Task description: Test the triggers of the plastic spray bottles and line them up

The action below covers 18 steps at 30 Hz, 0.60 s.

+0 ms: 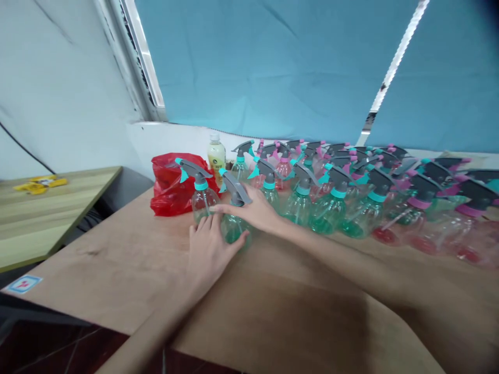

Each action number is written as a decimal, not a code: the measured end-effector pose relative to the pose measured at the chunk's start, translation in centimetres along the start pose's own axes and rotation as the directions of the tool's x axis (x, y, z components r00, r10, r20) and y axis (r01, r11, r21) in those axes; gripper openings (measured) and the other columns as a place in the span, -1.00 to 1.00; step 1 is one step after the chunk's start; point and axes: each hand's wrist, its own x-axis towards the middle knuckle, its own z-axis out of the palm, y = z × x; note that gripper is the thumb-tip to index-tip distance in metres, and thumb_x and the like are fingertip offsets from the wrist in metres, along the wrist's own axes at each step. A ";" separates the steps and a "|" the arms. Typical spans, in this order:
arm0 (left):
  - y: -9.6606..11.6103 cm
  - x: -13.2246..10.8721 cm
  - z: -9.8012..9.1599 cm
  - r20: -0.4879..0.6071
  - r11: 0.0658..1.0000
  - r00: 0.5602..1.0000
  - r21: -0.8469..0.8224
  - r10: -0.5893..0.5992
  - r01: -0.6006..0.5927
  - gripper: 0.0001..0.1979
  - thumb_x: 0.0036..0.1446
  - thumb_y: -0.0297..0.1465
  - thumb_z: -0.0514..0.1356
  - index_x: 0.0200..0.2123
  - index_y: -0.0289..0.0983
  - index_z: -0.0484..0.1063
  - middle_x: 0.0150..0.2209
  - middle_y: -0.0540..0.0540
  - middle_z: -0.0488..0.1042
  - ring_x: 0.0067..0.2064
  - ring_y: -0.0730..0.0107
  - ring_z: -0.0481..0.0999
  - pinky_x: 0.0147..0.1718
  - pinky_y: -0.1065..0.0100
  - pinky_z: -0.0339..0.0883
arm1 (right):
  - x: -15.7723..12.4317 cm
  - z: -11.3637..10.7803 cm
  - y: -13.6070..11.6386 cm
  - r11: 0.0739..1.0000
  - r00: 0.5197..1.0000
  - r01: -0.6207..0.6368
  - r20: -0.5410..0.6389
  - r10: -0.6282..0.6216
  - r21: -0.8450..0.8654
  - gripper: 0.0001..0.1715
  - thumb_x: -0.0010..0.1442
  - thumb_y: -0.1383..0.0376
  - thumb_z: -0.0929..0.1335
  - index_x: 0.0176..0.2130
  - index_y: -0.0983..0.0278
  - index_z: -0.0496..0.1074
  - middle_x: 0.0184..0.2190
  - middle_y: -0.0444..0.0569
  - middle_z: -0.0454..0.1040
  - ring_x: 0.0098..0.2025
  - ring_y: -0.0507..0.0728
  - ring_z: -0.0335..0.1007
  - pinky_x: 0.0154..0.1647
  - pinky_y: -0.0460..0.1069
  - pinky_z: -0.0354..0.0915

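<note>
A green spray bottle (233,227) with a grey trigger head and teal collar stands on the wooden table (273,306). My left hand (208,249) wraps round its lower body from the front left. My right hand (253,210) reaches in from the right and grips its neck just under the trigger head. Another clear spray bottle (202,200) stands just to the left, next to my fingertips.
Rows of green and pink spray bottles (351,197) crowd the table's far side to the right. A red plastic bag (171,184) and a yellowish drink bottle (216,156) sit at the back left. A second table (39,218) stands left. Blue blinds (273,67) hang behind.
</note>
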 end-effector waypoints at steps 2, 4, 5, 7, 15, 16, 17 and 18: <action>-0.2 0.7 0.0 -0.001 1.000 1.000 0.014 -0.014 0.014 -0.49 0.15 -0.04 0.16 -0.04 -0.35 0.37 -0.19 -0.30 0.53 -0.09 -0.14 0.47 -0.16 0.00 0.25 | -0.3 -1.2 0.1 0.998 1.000 -0.003 0.030 0.004 -0.060 -0.37 0.02 0.01 0.45 0.01 0.23 0.36 -0.02 0.07 0.48 -0.01 0.24 0.39 0.02 0.15 0.31; -0.4 1.2 0.1 -0.030 0.999 1.000 0.039 0.001 0.000 -0.46 0.16 -0.03 0.16 0.01 -0.35 0.37 -0.17 -0.30 0.52 -0.08 -0.15 0.44 -0.15 -0.01 0.24 | -0.8 -2.6 0.0 0.994 0.999 -0.013 0.036 0.017 -0.105 -0.22 0.03 -0.02 0.44 0.13 0.26 0.27 0.12 0.13 0.38 0.11 0.27 0.32 0.08 0.19 0.28; -0.5 1.3 0.2 -0.045 0.998 0.999 0.056 0.015 -0.013 -0.45 0.16 -0.03 0.16 0.03 -0.35 0.36 -0.14 -0.30 0.50 -0.05 -0.16 0.42 -0.13 -0.01 0.23 | -1.0 -3.3 -0.1 0.989 1.000 0.001 0.018 0.002 -0.146 -0.24 0.04 -0.02 0.44 0.12 0.28 0.29 0.09 0.14 0.40 0.11 0.27 0.33 0.06 0.18 0.29; -0.5 1.7 0.3 -0.067 0.994 0.997 0.100 0.042 -0.035 -0.41 0.16 -0.03 0.18 0.07 -0.37 0.35 -0.08 -0.33 0.46 -0.01 -0.17 0.37 -0.09 -0.02 0.21 | -1.2 -4.6 -0.5 0.975 0.997 0.054 -0.036 -0.064 -0.214 -0.44 0.13 0.05 0.41 0.03 0.30 0.38 -0.01 0.11 0.46 0.00 0.20 0.40 -0.03 0.11 0.34; -0.4 3.2 0.3 -0.064 0.983 0.996 0.178 0.064 -0.051 -0.38 0.18 0.00 0.16 0.07 -0.41 0.37 -0.04 -0.38 0.36 0.03 -0.26 0.29 -0.06 -0.08 0.20 | 1.9 -7.4 -0.9 0.710 0.961 0.113 -0.105 -0.255 -0.695 -0.69 0.23 0.25 0.33 -0.10 0.41 0.43 -0.09 0.19 0.48 0.01 0.30 0.35 0.00 0.11 0.22; -0.4 3.4 0.4 -0.059 0.982 0.996 0.181 0.067 -0.055 -0.37 0.17 0.00 0.16 0.07 -0.42 0.38 -0.05 -0.39 0.36 0.02 -0.26 0.29 -0.06 -0.09 0.20 | 2.4 -7.4 -0.8 0.675 0.966 0.090 -0.100 -0.237 -0.733 -0.66 0.23 0.25 0.32 -0.08 0.44 0.42 -0.07 0.22 0.48 0.02 0.34 0.34 0.00 0.13 0.21; -0.4 3.6 0.4 -0.057 0.981 0.996 0.184 0.069 -0.058 -0.37 0.17 0.00 0.16 0.06 -0.43 0.38 -0.05 -0.39 0.35 0.02 -0.27 0.29 -0.06 -0.10 0.20 | 2.7 -7.4 -0.6 0.642 0.972 0.070 -0.093 -0.216 -0.763 -0.63 0.23 0.24 0.32 -0.06 0.46 0.41 -0.06 0.25 0.47 0.02 0.36 0.34 0.00 0.15 0.20; -0.4 3.7 0.5 -0.055 0.981 0.996 0.185 0.071 -0.059 -0.37 0.17 0.00 0.16 0.05 -0.42 0.39 -0.06 -0.39 0.35 0.02 -0.27 0.28 -0.06 -0.10 0.20 | 3.1 -7.3 -0.5 0.613 0.977 0.055 -0.085 -0.196 -0.788 -0.59 0.23 0.22 0.31 -0.04 0.48 0.40 -0.07 0.27 0.48 0.01 0.38 0.34 0.01 0.17 0.18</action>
